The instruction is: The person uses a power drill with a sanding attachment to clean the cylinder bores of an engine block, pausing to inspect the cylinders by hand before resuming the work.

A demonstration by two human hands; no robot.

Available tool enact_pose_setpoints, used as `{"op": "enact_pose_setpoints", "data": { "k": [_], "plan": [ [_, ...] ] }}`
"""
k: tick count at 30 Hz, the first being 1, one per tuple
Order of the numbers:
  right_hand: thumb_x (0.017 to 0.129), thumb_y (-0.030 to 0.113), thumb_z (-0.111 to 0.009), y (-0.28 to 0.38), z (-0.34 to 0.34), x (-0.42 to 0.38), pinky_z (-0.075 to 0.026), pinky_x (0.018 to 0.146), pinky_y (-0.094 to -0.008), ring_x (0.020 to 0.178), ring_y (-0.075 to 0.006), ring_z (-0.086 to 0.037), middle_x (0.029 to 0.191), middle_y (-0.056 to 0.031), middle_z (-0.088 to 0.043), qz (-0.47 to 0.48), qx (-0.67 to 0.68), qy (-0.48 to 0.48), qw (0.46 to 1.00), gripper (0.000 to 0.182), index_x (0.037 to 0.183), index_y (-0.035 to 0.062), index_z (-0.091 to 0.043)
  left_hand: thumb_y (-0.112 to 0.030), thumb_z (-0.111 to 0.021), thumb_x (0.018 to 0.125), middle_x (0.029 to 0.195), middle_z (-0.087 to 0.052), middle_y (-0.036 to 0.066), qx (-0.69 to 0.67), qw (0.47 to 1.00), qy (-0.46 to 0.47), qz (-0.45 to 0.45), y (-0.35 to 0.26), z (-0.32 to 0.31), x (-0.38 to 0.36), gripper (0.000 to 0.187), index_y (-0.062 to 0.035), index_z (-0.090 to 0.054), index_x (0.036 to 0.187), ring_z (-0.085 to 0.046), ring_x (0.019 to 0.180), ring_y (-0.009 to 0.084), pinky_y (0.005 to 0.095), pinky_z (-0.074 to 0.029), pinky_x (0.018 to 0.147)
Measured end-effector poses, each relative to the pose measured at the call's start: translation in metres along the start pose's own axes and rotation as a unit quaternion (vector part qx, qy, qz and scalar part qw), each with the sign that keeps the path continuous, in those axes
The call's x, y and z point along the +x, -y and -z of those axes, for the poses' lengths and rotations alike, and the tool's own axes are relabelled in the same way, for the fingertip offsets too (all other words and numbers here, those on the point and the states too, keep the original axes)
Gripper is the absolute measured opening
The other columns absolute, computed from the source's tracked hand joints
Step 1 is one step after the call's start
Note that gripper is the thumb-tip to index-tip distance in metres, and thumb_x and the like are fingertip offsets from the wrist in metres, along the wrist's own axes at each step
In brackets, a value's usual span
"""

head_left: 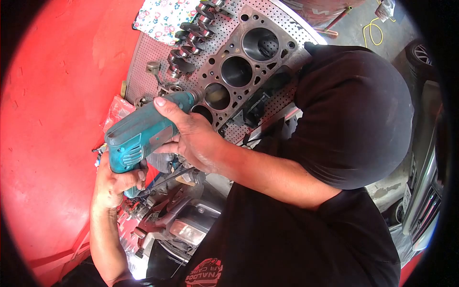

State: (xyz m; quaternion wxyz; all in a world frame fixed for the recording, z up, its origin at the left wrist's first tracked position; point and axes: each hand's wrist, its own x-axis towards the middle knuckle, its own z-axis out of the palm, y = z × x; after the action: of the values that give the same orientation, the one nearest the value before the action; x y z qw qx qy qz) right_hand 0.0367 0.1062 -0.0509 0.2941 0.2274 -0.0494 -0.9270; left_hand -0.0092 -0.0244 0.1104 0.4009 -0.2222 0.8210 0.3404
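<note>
dark sleeve [356, 117], both hands [193, 136] closed around a teal drill [143, 125], its tip [198, 95] blurred at a cylinder bore [218, 98]

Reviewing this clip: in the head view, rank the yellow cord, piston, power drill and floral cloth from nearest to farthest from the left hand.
Measured from the left hand:
1. Power drill, gripped in it
2. Piston, upright beyond the drill
3. Floral cloth, at the top edge
4. Yellow cord, on the floor, upper right

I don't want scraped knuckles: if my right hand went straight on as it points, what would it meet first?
The drill, which your right hand touches; beyond it, the red panel looks likely, though depth is unclear.
</note>
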Motion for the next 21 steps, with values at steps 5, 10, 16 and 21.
{"op": "enact_pose_setpoints", "data": {
  "k": [5,10,16,21],
  "plan": [
    [0.093,0.056,-0.067,0.0,-0.001,0.0,-0.05,0.101,-0.0462,0.113,-0.0243,-0.064,0.123,-0.0104,-0.065,-0.007,0.002,-0.009,1.0,0.064,0.13,0.0048,-0.057,-0.006,-0.068,0.063,0.07,-0.061,0.009,-0.006,1.0,-0.002,0.002,-0.002,-0.003,-0.001,0.047,0.0039,-0.061,0.109,-0.057,0.054,0.0169,0.0315,-0.049,0.052],
    [0.094,0.055,-0.067,-0.006,0.004,0.002,-0.05,0.1,-0.0464,0.112,-0.0237,-0.064,0.122,-0.0107,-0.065,-0.024,0.013,-0.003,1.0,0.061,0.129,0.0065,-0.057,-0.006,-0.07,0.064,0.07,-0.062,0.009,-0.008,1.0,0.011,0.021,0.004,0.003,-0.001,0.045,0.0043,-0.063,0.107,-0.057,0.054,0.0168,0.0313,-0.05,0.053],
    [0.094,0.053,-0.067,-0.003,-0.002,-0.005,-0.052,0.098,-0.0462,0.112,-0.0237,-0.064,0.123,-0.0106,-0.064,-0.003,0.001,0.007,1.0,0.058,0.129,0.0075,-0.056,-0.005,-0.069,0.064,0.07,-0.062,0.009,-0.03,1.0,0.007,0.004,0.006,0.003,-0.006,0.041,0.0043,-0.063,0.104,-0.059,0.055,0.0166,0.0306,-0.05,0.054],
    [0.094,0.051,-0.067,-0.005,-0.001,-0.009,-0.051,0.099,-0.0451,0.112,-0.0217,-0.065,0.118,-0.0085,-0.066,-0.024,0.026,-0.033,0.999,0.053,0.124,0.0083,-0.059,-0.005,-0.07,0.065,0.07,-0.063,0.009,-0.016,0.999,0.014,0.026,0.011,0.003,-0.004,0.041,0.0053,-0.064,0.104,-0.059,0.056,0.0165,0.0305,-0.05,0.054]
  ]
}}
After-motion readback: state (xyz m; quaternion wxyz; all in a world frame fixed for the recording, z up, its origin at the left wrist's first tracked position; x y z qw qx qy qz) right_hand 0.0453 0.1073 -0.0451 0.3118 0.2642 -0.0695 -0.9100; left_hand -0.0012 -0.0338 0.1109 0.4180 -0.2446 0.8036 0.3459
